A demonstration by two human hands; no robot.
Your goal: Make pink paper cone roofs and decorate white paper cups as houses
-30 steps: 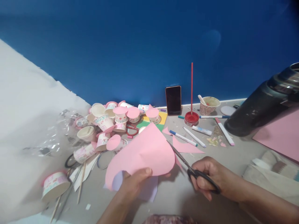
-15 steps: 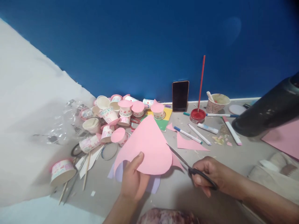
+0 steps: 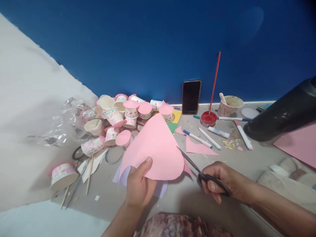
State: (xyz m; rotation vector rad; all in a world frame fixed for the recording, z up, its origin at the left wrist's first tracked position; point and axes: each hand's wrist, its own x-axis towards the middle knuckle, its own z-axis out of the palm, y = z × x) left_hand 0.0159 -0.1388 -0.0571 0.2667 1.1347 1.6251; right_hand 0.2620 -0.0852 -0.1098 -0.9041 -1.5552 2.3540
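Observation:
A sheet of pink paper (image 3: 158,148) with a pointed top and a rounded right side is pinched in my left hand (image 3: 140,181), thumb on top and fingers hidden beneath. My right hand (image 3: 219,181) grips the black handles of a pair of scissors (image 3: 195,165). The blades reach up-left to the paper's right edge, where a narrow pink strip hangs beside the cut. Under the pink paper, purple paper (image 3: 161,189) shows on the table. Pink offcuts (image 3: 198,147) lie beyond the scissors.
Decorated paper cups (image 3: 112,115) crowd the left, near clear plastic wrapping (image 3: 59,121) and rolls of tape (image 3: 113,154). A phone (image 3: 191,97) leans on the blue wall. Markers (image 3: 197,138), a red pot (image 3: 208,118) with a stick, and a dark cylinder (image 3: 278,112) stand or lie to the right.
The whole view has shifted slightly. Both hands keep their holds, and the scissors remain at the paper's right edge with little visible movement.

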